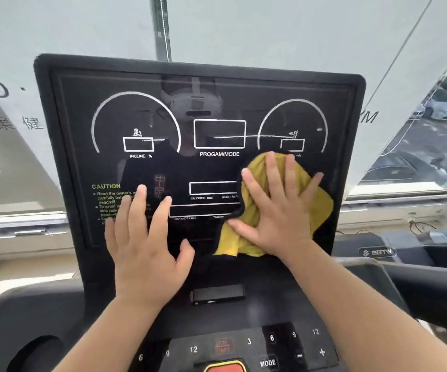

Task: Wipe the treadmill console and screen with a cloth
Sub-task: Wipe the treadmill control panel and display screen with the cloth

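The right hand (278,208), fingers spread wide, presses a yellow cloth (246,237) flat on the screen (203,170), at its lower right. The left hand (144,237) rests open at lower left. Screen wiping is underway; next likely sweep across, then the buttons (268,362) below.

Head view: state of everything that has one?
screen: dark, nothing lit, reflections on it
yellow cloth: bunched, pressed against the screen's lower right
right hand: fingers spread, pressing the yellow cloth
left hand: fingers straight, flat against the screen's lower left, bare
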`<control>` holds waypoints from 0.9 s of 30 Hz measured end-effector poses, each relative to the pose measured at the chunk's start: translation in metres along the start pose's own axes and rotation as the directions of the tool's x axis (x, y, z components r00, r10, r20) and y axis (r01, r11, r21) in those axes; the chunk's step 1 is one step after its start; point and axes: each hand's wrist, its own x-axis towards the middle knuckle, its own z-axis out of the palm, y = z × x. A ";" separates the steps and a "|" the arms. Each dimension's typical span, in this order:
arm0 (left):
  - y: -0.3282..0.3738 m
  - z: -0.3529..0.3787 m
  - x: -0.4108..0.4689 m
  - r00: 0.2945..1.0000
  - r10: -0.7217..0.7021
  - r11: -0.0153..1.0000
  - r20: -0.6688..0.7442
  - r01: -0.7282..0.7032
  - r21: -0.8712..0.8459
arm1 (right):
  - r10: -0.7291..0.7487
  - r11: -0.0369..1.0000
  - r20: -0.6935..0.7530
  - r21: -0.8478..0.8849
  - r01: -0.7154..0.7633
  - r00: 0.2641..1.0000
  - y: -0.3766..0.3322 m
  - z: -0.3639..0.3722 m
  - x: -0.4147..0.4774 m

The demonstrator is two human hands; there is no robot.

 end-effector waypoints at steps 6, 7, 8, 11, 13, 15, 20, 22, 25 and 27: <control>-0.011 -0.002 0.005 1.000 0.005 1.000 -0.003 -0.005 -0.001 | 0.464 0.880 0.059 0.088 -0.467 0.884 0.040 -0.034 0.068; -0.014 -0.002 0.004 1.000 -0.008 1.000 -0.001 0.008 0.001 | 0.475 0.874 0.037 0.100 -0.476 0.879 0.031 -0.040 0.086; -0.017 -0.003 0.002 1.000 -0.023 1.000 0.002 0.023 0.003 | 0.466 0.879 0.019 0.109 -0.465 0.885 0.019 -0.046 0.101; -0.026 -0.006 -0.002 0.998 -0.056 0.998 -0.014 0.056 0.015 | 0.359 0.929 -0.028 0.110 -0.354 0.933 -0.029 -0.056 0.130; -0.035 -0.008 -0.005 0.994 -0.111 0.993 -0.026 0.111 0.030 | 0.194 0.978 -0.060 0.090 -0.189 0.979 -0.062 -0.057 0.132; -0.045 -0.011 -0.006 0.982 -0.183 0.982 -0.038 0.185 0.031 | -0.018 0.998 -0.071 0.063 0.022 0.997 -0.090 -0.049 0.117; -0.057 -0.012 -0.008 0.983 -0.172 0.985 -0.056 0.172 -0.002 | -0.270 0.962 -0.075 0.017 0.272 0.960 -0.084 -0.012 0.040; -0.060 -0.013 -0.010 0.987 -0.159 0.987 -0.035 0.158 -0.023 | -0.155 0.988 -0.054 -0.007 0.155 0.986 -0.052 -0.004 0.022; -0.070 -0.017 -0.011 0.993 -0.117 0.992 -0.017 0.116 -0.051 | 0.174 0.984 0.006 0.036 -0.174 0.985 -0.017 -0.013 0.034; -0.079 -0.021 -0.011 0.997 -0.073 0.995 -0.016 0.072 -0.066 | 0.367 0.926 0.022 0.083 -0.367 0.930 -0.020 -0.027 0.064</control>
